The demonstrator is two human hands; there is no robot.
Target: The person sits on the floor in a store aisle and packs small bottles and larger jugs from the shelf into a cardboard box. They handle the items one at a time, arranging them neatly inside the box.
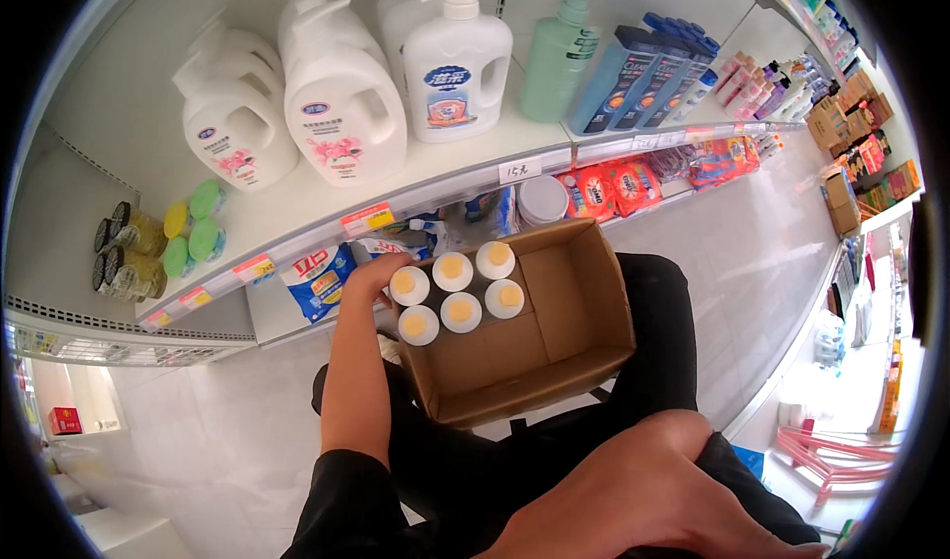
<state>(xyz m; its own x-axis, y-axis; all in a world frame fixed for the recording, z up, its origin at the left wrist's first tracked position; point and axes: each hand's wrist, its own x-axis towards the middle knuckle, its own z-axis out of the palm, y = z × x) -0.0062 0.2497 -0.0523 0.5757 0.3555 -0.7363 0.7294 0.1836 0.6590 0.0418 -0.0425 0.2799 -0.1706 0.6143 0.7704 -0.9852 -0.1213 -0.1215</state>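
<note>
My left hand [375, 281] grips the near-left upper corner of an open cardboard box [579, 284], its fingers partly hidden by the rim. The box rests at my lap, tilted. Two rows of white-topped containers [461, 311] with yellow centres stand along its shelf side; their bodies are mostly hidden. Bare cardboard shows in the rest of the box. My right arm crosses the bottom of the view, over my dark trousers. The right hand [716, 496] is bent towards the lower right, its fingers cut off or hidden. A small green item [846, 537] lies close to it at the rim.
White pump jugs [345, 128], a green pump bottle [557, 69] and blue shampoo bottles [616, 80] stand on the shelf [475, 162]. Dark-lidded jars [133, 266] and green-lidded tubs [204, 240] are left. Below are detergent bags [319, 281] and a white tub [542, 199]. Pink hangers [839, 462] are right.
</note>
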